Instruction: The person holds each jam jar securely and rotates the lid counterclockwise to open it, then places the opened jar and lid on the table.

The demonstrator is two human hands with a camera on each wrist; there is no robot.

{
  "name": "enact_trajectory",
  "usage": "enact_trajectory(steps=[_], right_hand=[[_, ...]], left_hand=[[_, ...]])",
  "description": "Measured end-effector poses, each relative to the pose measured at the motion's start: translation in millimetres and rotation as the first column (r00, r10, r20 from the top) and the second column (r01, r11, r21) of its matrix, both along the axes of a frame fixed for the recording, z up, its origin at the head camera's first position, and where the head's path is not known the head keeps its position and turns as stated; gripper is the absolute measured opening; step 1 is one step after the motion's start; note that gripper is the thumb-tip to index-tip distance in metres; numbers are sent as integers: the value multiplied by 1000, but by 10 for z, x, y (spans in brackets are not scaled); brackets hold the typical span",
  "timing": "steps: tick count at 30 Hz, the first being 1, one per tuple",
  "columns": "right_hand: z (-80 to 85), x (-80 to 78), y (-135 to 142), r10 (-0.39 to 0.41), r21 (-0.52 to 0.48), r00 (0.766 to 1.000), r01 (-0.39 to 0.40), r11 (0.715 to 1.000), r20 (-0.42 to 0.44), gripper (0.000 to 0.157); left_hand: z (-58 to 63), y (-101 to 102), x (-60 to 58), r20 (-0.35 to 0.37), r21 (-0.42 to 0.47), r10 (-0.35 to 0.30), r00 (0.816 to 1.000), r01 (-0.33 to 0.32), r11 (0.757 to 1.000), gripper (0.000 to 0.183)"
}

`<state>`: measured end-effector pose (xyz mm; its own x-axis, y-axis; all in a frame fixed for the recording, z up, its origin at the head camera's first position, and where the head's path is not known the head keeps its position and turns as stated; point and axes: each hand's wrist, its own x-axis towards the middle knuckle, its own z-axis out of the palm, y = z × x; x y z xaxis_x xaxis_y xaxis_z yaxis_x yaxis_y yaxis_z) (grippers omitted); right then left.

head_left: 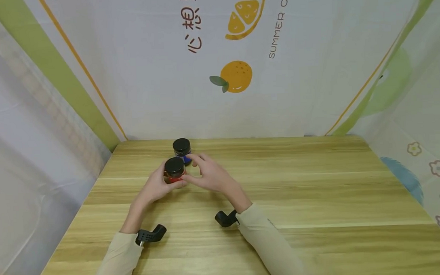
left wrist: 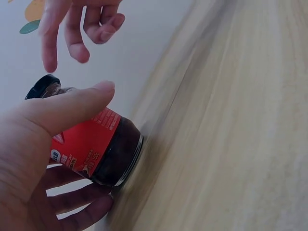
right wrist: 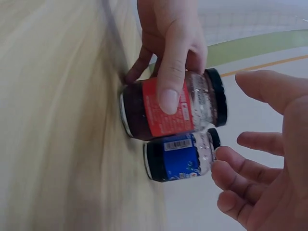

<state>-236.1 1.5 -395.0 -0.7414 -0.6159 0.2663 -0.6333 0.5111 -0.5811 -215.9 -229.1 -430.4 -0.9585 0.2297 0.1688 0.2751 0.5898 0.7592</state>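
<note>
My left hand (head_left: 155,189) grips a glass jar with a red label and a black lid (head_left: 174,166), its thumb across the label and the other fingers round the far side. Dark contents show through the red jar's (left wrist: 98,139) glass, and its base is right at the tabletop. Just behind it stands a second jar with a blue label and black lid (head_left: 182,146), partly covered by the first. My right hand (head_left: 215,174) hovers beside both lids, fingers loosely bent and spread, holding nothing. In the right wrist view its fingertips come close to the blue jar (right wrist: 180,161).
A wooden table (head_left: 298,199) spreads under both arms. White curtains (head_left: 149,95) printed with oranges and lettering hang behind its far edge and at both sides. Each wrist wears a black camera mount (head_left: 152,235).
</note>
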Motion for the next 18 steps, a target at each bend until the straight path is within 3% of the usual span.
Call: enact_trajectory(steps=[10,18], right_hand=[[-59,-44,-185,-39,0,999,39,999,23,72],[-66,-42,-272,-60,32,998,59,998,7,58]], left_hand=[[-27,-15,-13,-11,25,23,1000,-23,999,58],[4,10,1,-8,29,38,999,-37,999,59]])
